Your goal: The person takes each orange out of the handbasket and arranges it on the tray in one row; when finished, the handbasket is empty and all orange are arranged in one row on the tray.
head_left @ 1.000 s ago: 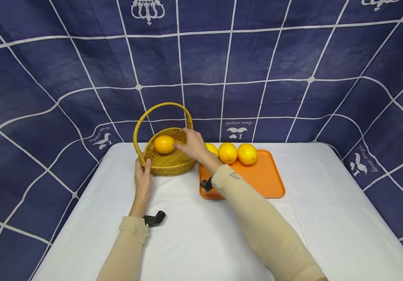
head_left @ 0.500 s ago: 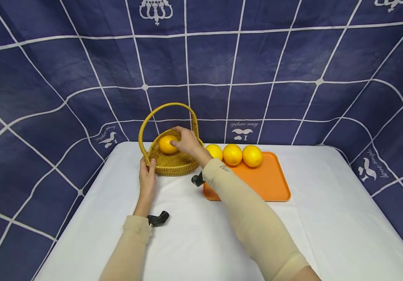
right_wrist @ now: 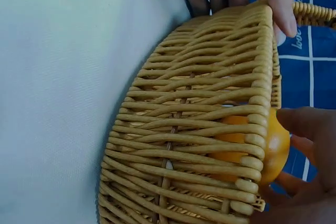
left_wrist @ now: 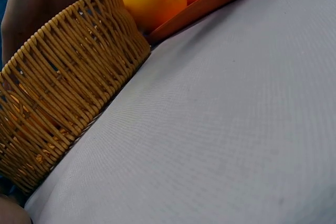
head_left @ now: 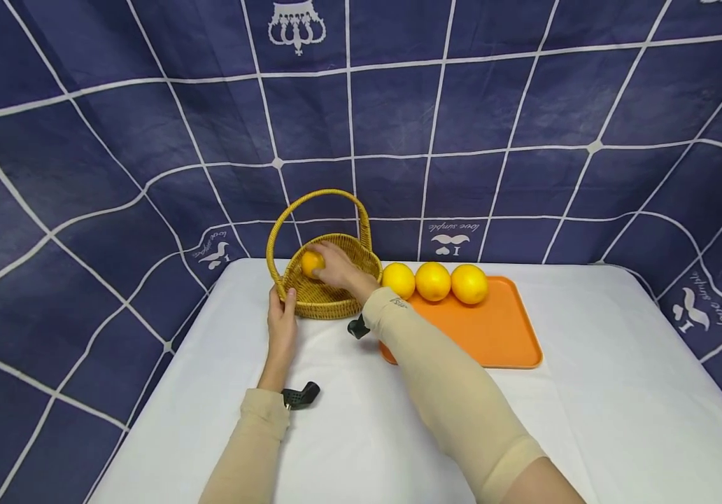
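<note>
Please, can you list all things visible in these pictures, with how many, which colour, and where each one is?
wicker basket: 1, golden yellow, with arched handle, on the table left of the tray
orange in basket: 1, orange-yellow, inside the basket
oranges on tray: 3, orange-yellow, in a row along the far edge of the tray
tray: 1, orange, on the table right of the basket
table cover: 1, white, under everything
backdrop cloth: 1, dark blue with white grid lines, behind and beside the table
left hand: 1, grip on the basket's near rim, thumb over the edge
right hand: 1, inside the basket, fingers around the orange
sleeves: 2, beige, on both forearms
</note>
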A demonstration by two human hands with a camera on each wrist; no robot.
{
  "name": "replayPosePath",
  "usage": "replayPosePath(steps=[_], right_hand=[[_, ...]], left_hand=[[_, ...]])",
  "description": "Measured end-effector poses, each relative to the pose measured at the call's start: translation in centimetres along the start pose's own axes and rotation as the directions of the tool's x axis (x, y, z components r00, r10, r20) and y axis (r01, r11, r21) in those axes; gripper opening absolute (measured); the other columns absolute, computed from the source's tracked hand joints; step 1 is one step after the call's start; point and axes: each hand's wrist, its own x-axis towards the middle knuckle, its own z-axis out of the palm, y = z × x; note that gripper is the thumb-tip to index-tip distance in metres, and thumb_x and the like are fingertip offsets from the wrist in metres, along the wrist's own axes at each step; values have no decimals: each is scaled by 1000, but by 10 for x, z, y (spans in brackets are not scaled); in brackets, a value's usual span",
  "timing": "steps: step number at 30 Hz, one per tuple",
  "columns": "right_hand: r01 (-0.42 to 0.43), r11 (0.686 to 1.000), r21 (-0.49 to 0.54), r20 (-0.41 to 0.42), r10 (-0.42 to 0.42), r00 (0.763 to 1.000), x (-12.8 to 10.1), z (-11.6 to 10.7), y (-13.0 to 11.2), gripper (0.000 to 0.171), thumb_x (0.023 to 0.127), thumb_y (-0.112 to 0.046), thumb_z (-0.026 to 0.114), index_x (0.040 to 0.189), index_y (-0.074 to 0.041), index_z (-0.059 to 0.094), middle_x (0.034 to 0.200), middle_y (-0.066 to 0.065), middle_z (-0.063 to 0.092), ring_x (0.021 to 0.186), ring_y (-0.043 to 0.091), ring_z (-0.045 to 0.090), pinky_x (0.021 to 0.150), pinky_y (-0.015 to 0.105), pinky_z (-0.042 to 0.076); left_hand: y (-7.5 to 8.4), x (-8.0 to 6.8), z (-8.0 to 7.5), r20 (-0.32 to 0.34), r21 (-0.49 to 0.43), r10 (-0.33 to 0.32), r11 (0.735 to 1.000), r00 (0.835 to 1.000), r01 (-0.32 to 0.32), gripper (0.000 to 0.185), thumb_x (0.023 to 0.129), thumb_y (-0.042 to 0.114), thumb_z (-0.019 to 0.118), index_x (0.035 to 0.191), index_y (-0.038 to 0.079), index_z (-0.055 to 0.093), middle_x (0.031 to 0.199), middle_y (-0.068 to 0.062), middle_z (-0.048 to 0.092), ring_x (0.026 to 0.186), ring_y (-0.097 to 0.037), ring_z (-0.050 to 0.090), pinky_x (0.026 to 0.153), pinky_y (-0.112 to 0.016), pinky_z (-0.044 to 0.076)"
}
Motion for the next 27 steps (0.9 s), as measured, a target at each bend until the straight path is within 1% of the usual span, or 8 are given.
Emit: replayPosePath(steps=[2, 6, 9, 13, 16, 20, 23, 27], right_hand=[[-9, 1000, -20, -3, 8, 1000, -1, 1, 4, 62, 103, -16, 65, 161, -15, 44, 166, 16, 38, 155, 33, 35, 128, 46, 32], [-22, 998, -55, -17, 21, 1000, -3, 4, 7, 65, 100, -20, 73, 160, -22, 47, 153, 18, 45, 139, 34, 48, 118, 46, 43], [-19, 998, -62, -19, 18, 1000, -6, 6, 8, 66, 97, -22, 77, 157, -25, 49, 147, 16, 48, 132, 32, 53, 112, 45, 48], [-20, 999, -29, -31, 19, 999, -9, 9, 9, 68, 94, -21, 82, 153, -20, 48, 146, 12, 57, 132, 30, 57, 112, 43, 49], [-46, 999, 0, -43, 46, 998, -14, 9, 9, 68, 92, -21, 84, 148, -17, 45, 142, 12, 62, 127, 28, 60, 109, 41, 51], [-83, 997, 4, -41, 83, 996, -19, 6, 7, 69, 91, -24, 84, 146, -16, 44, 136, 13, 61, 123, 28, 59, 105, 41, 53], [-104, 995, 7, -44, 104, 994, -24, 4, 7, 71, 90, -26, 83, 149, -15, 47, 140, 13, 59, 129, 29, 55, 107, 42, 52], [-107, 994, 19, -70, 108, 992, -32, -1, 10, 72, 89, -28, 83, 152, -16, 50, 147, 12, 56, 138, 30, 49, 113, 45, 48]], left_hand=[[0, -2, 3, 0, 1, -2, 1000, 1000, 2, 57, 114, 40, 44, 164, 14, 32, 166, -12, 41, 155, -24, 35, 131, -45, 24], [3, -2, 3, -3, 8, -23, 1000, 1000, 23, 56, 114, 37, 44, 164, 14, 33, 166, -13, 41, 155, -24, 35, 131, -44, 23], [14, -4, 0, 12, 17, -49, 999, 999, 49, 55, 114, 31, 44, 164, 10, 31, 166, -16, 40, 155, -27, 35, 131, -45, 23], [35, -11, -2, 33, 39, -70, 997, 997, 68, 56, 115, 26, 43, 164, 3, 29, 166, -20, 38, 156, -31, 34, 131, -47, 24], [43, -15, -2, 39, 44, -78, 996, 996, 76, 56, 115, 25, 42, 164, 2, 28, 167, -21, 37, 156, -32, 33, 131, -48, 23], [22, -7, -1, 30, 39, -66, 997, 997, 65, 58, 115, 31, 42, 165, 8, 27, 168, -17, 36, 157, -29, 31, 132, -46, 21], [3, 0, 1, 6, 56, -43, 998, 999, 42, 59, 114, 40, 42, 166, 15, 29, 168, -12, 38, 157, -25, 33, 132, -44, 22], [0, -2, 1, -17, 72, -20, 997, 1000, 22, 61, 113, 46, 42, 165, 17, 31, 167, -11, 40, 156, -25, 34, 131, -45, 23]])
